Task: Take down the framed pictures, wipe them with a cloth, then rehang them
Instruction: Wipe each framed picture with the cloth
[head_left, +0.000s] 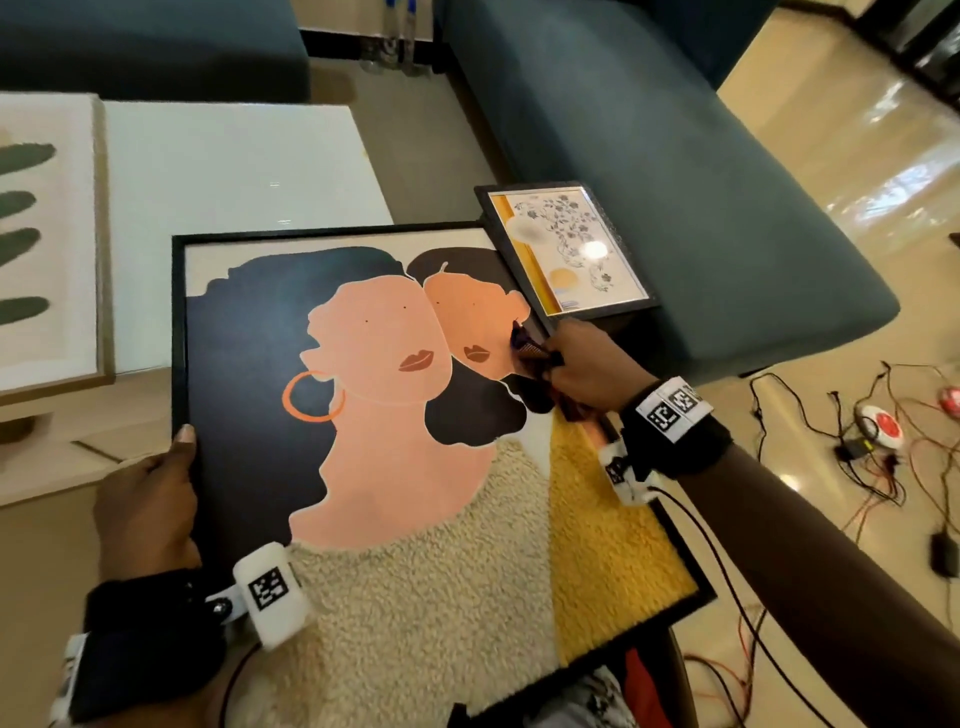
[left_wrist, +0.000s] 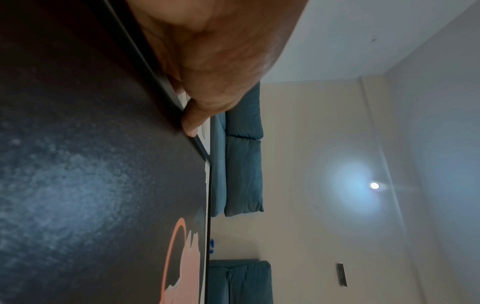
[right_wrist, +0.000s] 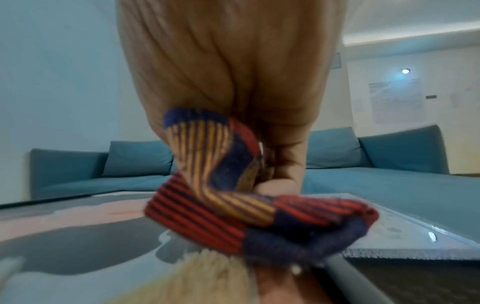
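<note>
Here the large framed picture (head_left: 395, 426), two stylised faces inside a black frame, lies tilted across the person's lap, its far corner reaching toward the white table (head_left: 234, 171). The left hand (head_left: 148, 504) holds the frame's left edge, thumb laid on top along the rim; in the left wrist view the thumb tip (left_wrist: 191, 125) presses right against the black moulding, and the other fingers are hidden under the frame. The right hand (head_left: 587, 371) has its grip closed round a bunched striped cloth (right_wrist: 233, 195), red, navy and yellow, and presses it on the picture's glass near the right edge, just beside the second face. A smaller framed picture (head_left: 569, 249) with a flower drawing leans against the teal sofa (head_left: 675, 156), its lower corner overlapping the big frame's upper right corner. A third picture (head_left: 47, 244), with green leaf shapes in a pale wooden frame, lies on the table's left end. Cables (head_left: 857, 441) lie tangled on the glossy floor to the right.
</note>
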